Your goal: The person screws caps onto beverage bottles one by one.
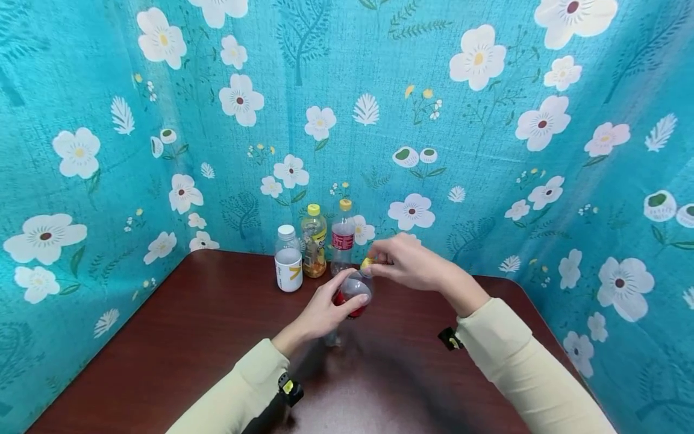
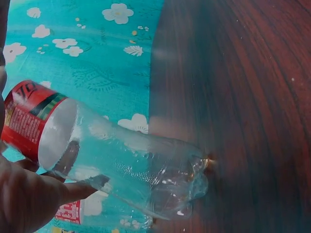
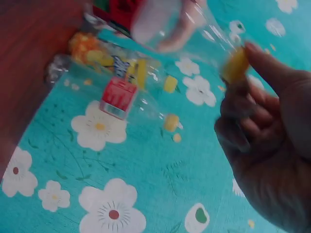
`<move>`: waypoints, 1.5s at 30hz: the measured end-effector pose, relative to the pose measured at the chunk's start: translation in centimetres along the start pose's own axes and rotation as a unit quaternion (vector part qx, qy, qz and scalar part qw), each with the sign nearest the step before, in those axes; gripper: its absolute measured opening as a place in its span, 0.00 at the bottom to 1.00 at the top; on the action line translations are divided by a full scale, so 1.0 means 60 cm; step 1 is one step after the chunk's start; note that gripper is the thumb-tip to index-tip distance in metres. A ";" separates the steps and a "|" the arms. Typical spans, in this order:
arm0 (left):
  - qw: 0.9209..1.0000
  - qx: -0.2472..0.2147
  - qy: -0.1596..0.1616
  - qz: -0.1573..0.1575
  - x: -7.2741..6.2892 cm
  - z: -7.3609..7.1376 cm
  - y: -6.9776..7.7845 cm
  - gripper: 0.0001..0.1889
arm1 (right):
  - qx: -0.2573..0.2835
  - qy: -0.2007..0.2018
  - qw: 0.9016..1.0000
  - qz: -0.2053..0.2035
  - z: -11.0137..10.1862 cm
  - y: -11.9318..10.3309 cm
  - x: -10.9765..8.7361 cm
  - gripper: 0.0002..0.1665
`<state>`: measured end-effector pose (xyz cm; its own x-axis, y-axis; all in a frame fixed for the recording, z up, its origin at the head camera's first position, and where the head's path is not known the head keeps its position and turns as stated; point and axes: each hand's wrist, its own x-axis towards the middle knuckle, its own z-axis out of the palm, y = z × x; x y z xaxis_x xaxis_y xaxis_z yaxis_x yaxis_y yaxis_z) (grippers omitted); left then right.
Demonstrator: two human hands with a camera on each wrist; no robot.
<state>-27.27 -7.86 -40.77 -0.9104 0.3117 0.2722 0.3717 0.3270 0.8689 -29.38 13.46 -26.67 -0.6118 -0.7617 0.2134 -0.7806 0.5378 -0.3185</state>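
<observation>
A clear plastic bottle point(image 1: 355, 286) with a red label stands over the middle of the table, leaning slightly to the right. Round its body, the left hand point(image 1: 323, 310) grips it, fingers on the far side and thumb on the near side. The bottle's transparent lower half point(image 2: 131, 155) fills the left wrist view; whether its base touches the table I cannot tell. At the neck, the right hand point(image 1: 409, 259) pinches a yellow cap point(image 3: 236, 64) between thumb and fingers. Blur in the right wrist view hides how tightly the cap sits.
Behind the hands stand a white-capped bottle point(image 1: 288, 269), a yellow-capped bottle with orange contents point(image 1: 314, 244) and a clear bottle with a pink-red label point(image 1: 343, 237). A dark red-brown table point(image 1: 217, 337) lies below, with a blue floral curtain point(image 1: 347, 150) around it.
</observation>
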 end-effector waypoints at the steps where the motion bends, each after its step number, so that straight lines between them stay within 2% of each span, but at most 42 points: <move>1: 1.000 0.000 0.004 0.002 0.000 0.000 0.001 0.31 | -0.023 0.013 1.000 0.009 0.005 -0.004 0.002 0.10; 4: 1.000 -0.001 0.016 0.006 0.002 0.002 0.002 0.31 | -0.115 0.051 0.991 0.037 0.021 -0.013 0.006 0.20; 7: 1.000 -0.001 0.013 0.004 0.000 0.006 0.001 0.32 | -0.198 0.075 0.976 0.051 0.036 -0.014 0.006 0.28; 11: 1.000 -0.004 -0.003 0.002 -0.001 0.009 0.002 0.32 | -0.230 0.103 0.965 0.067 0.050 -0.008 0.002 0.31; 14: 1.000 0.002 -0.005 0.010 0.001 0.008 0.004 0.32 | -0.218 0.120 0.965 0.083 0.052 -0.006 0.000 0.32; 17: 1.000 0.011 0.005 0.014 0.002 0.001 0.003 0.32 | -0.163 0.121 0.974 0.100 0.053 -0.004 -0.002 0.34; 19: 1.000 0.010 0.023 0.012 0.005 -0.006 0.001 0.31 | -0.117 0.119 0.979 0.115 0.052 0.000 -0.006 0.33; 21: 0.999 -0.009 0.046 0.010 0.011 -0.016 -0.001 0.29 | -0.082 0.121 0.980 0.133 0.053 0.007 -0.015 0.33; 25: 0.994 -0.043 0.105 0.003 0.035 -0.042 -0.005 0.28 | -0.051 0.133 0.977 0.157 0.056 0.026 -0.036 0.34; 28: 0.991 -0.037 0.129 -0.023 0.052 -0.059 -0.013 0.31 | -0.035 0.134 0.976 0.168 0.063 0.038 -0.049 0.36; 32: 0.988 -0.023 0.140 -0.060 0.069 -0.071 -0.028 0.34 | -0.020 0.131 0.975 0.178 0.077 0.047 -0.061 0.35; 38: 0.985 -0.017 0.150 -0.088 0.096 -0.078 -0.047 0.34 | -0.005 0.128 0.973 0.192 0.092 0.057 -0.075 0.30; 42: 0.982 -0.010 0.151 -0.113 0.104 -0.085 -0.053 0.36 | 0.000 0.123 0.974 0.192 0.103 0.064 -0.075 0.25; 45: 0.982 -0.006 0.150 -0.113 0.105 -0.087 -0.051 0.35 | 0.003 0.118 0.974 0.195 0.109 0.068 -0.078 0.23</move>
<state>-35.08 -11.59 -39.54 -0.9825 -0.0451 0.1806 0.1543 0.3458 0.9255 -28.85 16.88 -35.00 -0.8747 -0.3954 0.2803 -0.4823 0.7670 -0.4232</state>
